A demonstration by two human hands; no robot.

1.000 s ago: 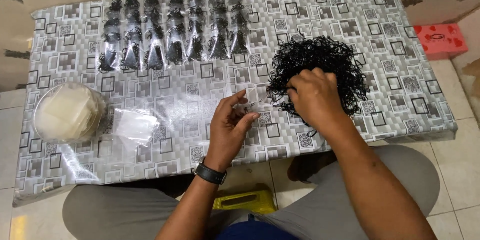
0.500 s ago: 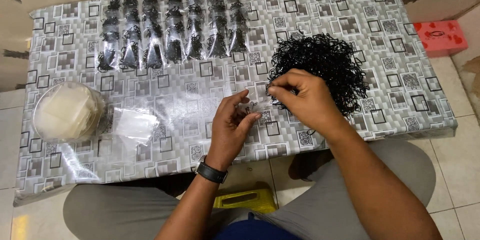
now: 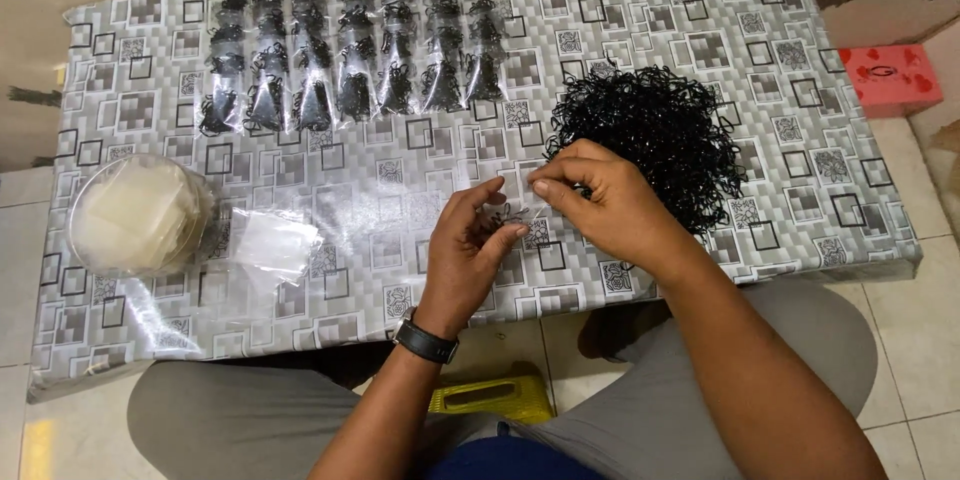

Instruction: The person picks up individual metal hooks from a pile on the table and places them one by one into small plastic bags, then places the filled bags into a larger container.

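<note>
My left hand (image 3: pixel 470 250) and my right hand (image 3: pixel 600 202) meet above the front middle of a low table covered in a grey patterned cloth (image 3: pixel 780 70). Between their fingertips they pinch a small clear plastic bag (image 3: pixel 512 208) with a few black loops in it. A loose heap of small black rubber bands (image 3: pixel 655 130) lies just right of my right hand. A black watch sits on my left wrist.
Rows of filled clear packets with black bands (image 3: pixel 350 55) lie along the far side. A round bundle of empty clear bags (image 3: pixel 135 215) and loose flat bags (image 3: pixel 270 240) sit at the left. A red box (image 3: pixel 890 78) stands on the floor at right, a yellow stool (image 3: pixel 490 400) under me.
My right hand has come from the heap of bands leftward to meet the left hand at the small bag. The left hand stays about where it was.
</note>
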